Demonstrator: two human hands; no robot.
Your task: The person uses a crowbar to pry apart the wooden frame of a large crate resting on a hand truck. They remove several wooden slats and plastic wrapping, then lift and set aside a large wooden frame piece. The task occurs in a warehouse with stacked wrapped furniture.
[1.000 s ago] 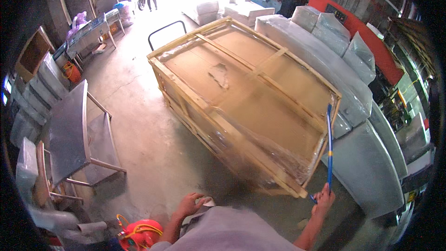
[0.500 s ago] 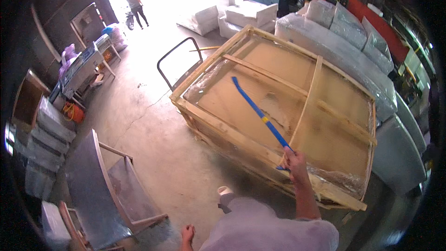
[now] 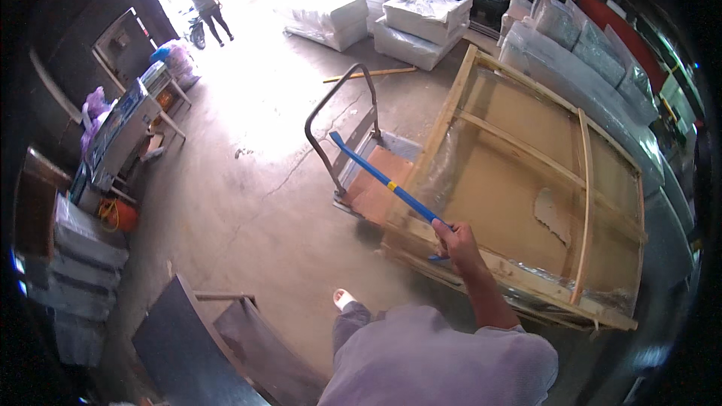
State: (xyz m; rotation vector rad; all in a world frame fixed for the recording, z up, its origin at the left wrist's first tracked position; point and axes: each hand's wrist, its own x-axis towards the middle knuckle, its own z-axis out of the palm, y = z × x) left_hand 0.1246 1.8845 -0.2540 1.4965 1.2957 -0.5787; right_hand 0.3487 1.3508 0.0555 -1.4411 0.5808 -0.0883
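My right hand (image 3: 456, 243) is closed round a blue pry bar (image 3: 368, 165) with a yellow band near its middle. The bar slants up and to the left, its flattened tip in front of the platform trolley (image 3: 376, 189). Under and beyond this hand lies a large wooden crate (image 3: 519, 136), its slats framing brown cardboard and clear plastic wrap. The cardboard has a torn pale patch at the right. Whether the bar touches the crate cannot be made out. My left hand is out of view.
At the lower left stands a dark piece of furniture (image 3: 197, 353). Wrapped seats (image 3: 421, 26) and a wrapped sofa (image 3: 579, 83) stand beyond the crate. A loose wooden strip (image 3: 368, 74) lies on the floor. Another person (image 3: 204, 6) stands near the bright doorway beside a motorbike.
The view has shifted so the crate sits further right and the trolley's platform shows. My left hand has left the picture. The pry bar stays in my right hand.
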